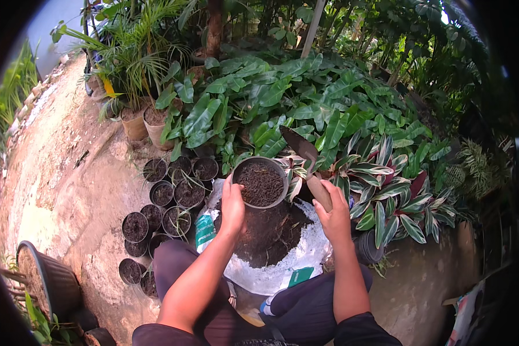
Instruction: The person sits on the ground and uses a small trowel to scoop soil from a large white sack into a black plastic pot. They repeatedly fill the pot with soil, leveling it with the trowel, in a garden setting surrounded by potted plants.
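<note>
My left hand (233, 206) grips the left side of a round plastic plant pot (261, 182) filled nearly to its rim with dark soil. In my right hand (334, 212) is the handle of a garden trowel (300, 145); its blade points up and to the left, above the pot's right side. Below the pot, a mound of dark soil (264, 238) lies on an opened white sack (259, 277) with green print, in front of my folded legs. Several small black pots (189, 193) of soil stand to the left, some with thin green seedlings.
Broad-leaved green plants (277, 91) grow across the far side. Variegated plants (385, 190) stand at the right, near a stack of black pots (370, 247). A large tilted planter (56, 277) is at the lower left. Potted palms (158, 125) stand farther back.
</note>
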Tool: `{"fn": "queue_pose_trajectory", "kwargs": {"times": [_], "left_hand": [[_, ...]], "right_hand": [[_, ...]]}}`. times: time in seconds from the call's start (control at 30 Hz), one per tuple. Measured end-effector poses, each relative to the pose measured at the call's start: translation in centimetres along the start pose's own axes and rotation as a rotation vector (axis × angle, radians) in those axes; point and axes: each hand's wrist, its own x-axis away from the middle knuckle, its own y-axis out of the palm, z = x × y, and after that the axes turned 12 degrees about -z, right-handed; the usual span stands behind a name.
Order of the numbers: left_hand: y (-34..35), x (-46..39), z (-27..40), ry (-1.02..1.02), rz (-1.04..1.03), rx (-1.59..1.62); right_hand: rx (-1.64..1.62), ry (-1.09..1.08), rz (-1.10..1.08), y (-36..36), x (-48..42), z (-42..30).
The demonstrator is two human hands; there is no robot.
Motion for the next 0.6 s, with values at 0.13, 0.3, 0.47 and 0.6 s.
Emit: {"fn": "queue_pose_trajectory", "kwargs": {"times": [0.13, 0.3, 0.47, 0.6], "left_hand": [[1.0, 0.9, 1.4, -0.003, -0.055, 0.023], [1.1, 0.9, 1.0, -0.042, -0.081, 0.139], [0.6, 0.6, 1.9, -0.029, -0.049, 0.327], [-0.4, 1.3, 4.7, -0.138, -0.018, 0.395]], "right_hand": [[-0.095, 0.114, 0.026, 0.4, -0.1, 2.6], [-0.174, 0.339, -0.091, 2.0, 0.5, 4.3], [-0.046, 0.399, -0.259, 4.2, 1.0, 6.1], [-0.057, 0.441, -0.343, 7.4, 1.2, 6.0]]}}
